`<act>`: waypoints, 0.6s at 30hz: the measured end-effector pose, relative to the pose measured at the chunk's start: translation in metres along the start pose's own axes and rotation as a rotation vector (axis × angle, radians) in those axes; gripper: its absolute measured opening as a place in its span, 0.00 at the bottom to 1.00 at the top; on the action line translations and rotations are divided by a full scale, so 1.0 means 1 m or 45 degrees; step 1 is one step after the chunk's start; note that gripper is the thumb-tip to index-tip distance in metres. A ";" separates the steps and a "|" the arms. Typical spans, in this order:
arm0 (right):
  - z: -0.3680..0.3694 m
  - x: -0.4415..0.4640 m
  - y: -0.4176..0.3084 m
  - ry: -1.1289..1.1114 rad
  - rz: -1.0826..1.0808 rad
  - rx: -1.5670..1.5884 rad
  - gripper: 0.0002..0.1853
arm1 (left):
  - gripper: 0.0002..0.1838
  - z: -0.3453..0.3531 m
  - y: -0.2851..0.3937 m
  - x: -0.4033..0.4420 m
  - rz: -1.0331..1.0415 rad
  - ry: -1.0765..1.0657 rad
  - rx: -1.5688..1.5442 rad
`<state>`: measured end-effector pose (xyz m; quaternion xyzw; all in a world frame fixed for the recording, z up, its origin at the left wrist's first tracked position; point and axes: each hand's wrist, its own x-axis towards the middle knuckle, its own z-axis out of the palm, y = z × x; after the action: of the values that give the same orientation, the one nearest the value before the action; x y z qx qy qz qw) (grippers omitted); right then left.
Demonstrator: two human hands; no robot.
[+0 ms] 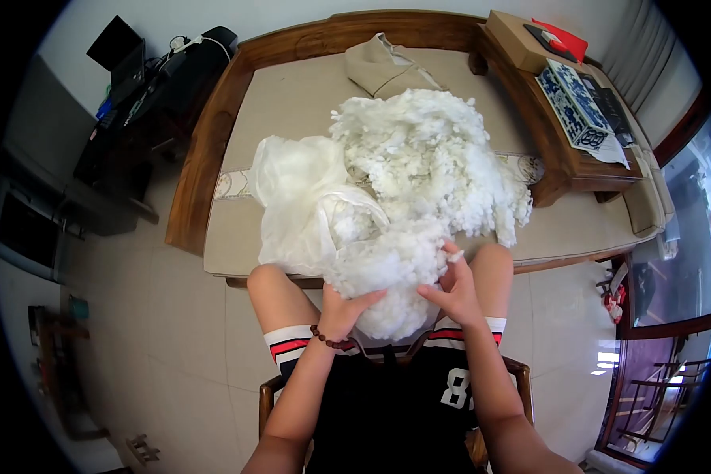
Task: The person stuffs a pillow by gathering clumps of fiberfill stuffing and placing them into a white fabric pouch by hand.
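A clump of white fluffy fiber stuffing [391, 276] sits over my lap between both hands. My left hand [346, 310], with a dark bead bracelet at the wrist, grips its left side; the thumb lies across the front and the other fingers are hidden. From the right, my right hand [455, 291] holds the same clump, thumb in front and fingers curled at the edge. Just beyond is a larger heap of stuffing [438, 154]. To its left lies a thin white bag [292, 201], its mouth towards the heap, with some stuffing at the opening.
The stuffing rests on a beige cushioned wooden bench [284, 95]. A folded beige cloth cover [387, 67] lies at the back. On the right, a wooden side table [565, 162] bears a blue-and-white box [574, 107] and a cardboard box [517, 43]. A laptop [126, 67] stands far left.
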<state>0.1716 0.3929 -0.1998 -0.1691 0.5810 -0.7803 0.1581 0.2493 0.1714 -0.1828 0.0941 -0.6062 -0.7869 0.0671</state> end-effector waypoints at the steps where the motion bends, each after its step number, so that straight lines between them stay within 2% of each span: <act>1: -0.001 0.002 0.000 0.024 -0.001 0.044 0.52 | 0.33 -0.002 0.001 -0.001 0.000 0.000 -0.003; 2: -0.002 0.003 0.000 0.025 0.000 0.041 0.52 | 0.34 -0.004 0.002 -0.002 0.006 -0.017 0.029; 4: -0.003 0.005 -0.002 0.078 -0.028 -0.051 0.61 | 0.36 -0.005 0.002 -0.003 0.012 -0.037 0.059; 8: -0.002 0.018 -0.001 0.123 -0.107 0.054 0.61 | 0.36 -0.007 -0.002 -0.007 0.053 -0.078 0.061; 10: -0.011 0.024 0.007 -0.090 -0.040 0.018 0.54 | 0.36 -0.007 -0.002 -0.006 0.077 -0.091 0.069; 11: -0.012 0.023 0.012 -0.094 -0.041 0.019 0.54 | 0.36 -0.007 -0.001 -0.004 0.102 -0.109 0.150; 13: -0.007 0.018 0.016 -0.278 0.158 0.036 0.42 | 0.36 -0.010 0.000 -0.002 0.128 -0.120 0.232; 14: -0.006 0.019 0.015 -0.283 0.160 0.036 0.42 | 0.36 -0.011 -0.002 -0.001 0.101 -0.089 0.210; 16: 0.011 0.020 -0.001 -0.464 0.320 -0.112 0.34 | 0.35 -0.011 -0.007 0.002 0.073 -0.059 0.186; 17: 0.021 0.020 -0.007 -0.446 0.296 -0.140 0.29 | 0.34 -0.008 -0.011 0.006 0.147 0.018 0.165; 18: 0.028 0.021 -0.004 -0.448 0.298 -0.140 0.29 | 0.34 -0.008 -0.014 0.008 0.220 0.096 0.145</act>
<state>0.1653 0.3607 -0.1867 -0.2424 0.6019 -0.6822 0.3370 0.2438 0.1658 -0.1987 0.0747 -0.6529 -0.7382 0.1520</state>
